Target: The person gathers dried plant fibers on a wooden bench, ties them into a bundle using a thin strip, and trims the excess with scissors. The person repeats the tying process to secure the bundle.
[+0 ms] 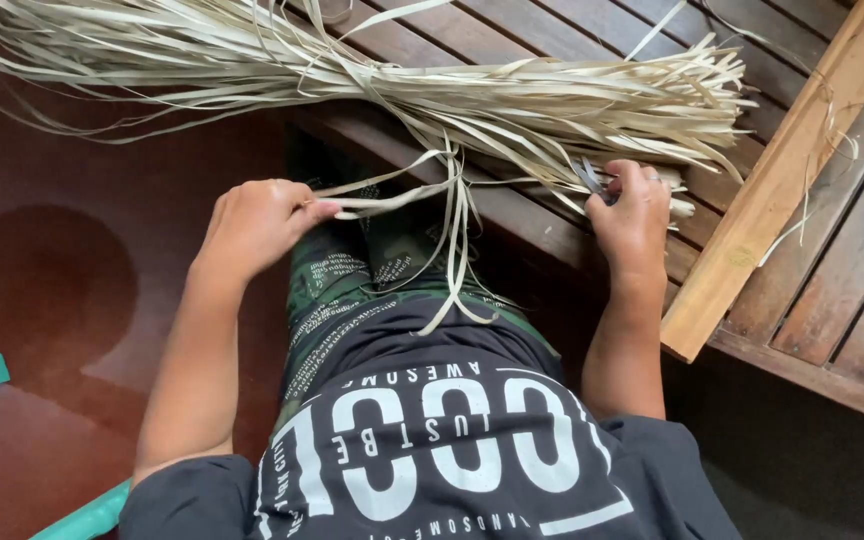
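Head view looks down on a seated person's lap and two bare hands. Left hand is closed into a loose fist, thumb and fingers pinching the near end of a pale strip. From that hand the strip runs out to the hand's right, its long axis nearly level across the lap, until it meets a few more strips that hang down over the knees. Right hand is curled shut around a small dark tool; only the tip shows past the thumb, so I cannot tell what kind of tool it is. That hand rests against the cut ends of the bundle, a thick sheaf of dried leaf strips lying on the slatted bench. The bundle's long axis runs left to right just beyond both hands, its ends fanning out above and to the right of the right hand. The right hand is touching the bundle, while the left is well short of it and joined to it only by the strip it holds. A loose wooden plank lies slantwise just right of the right hand.
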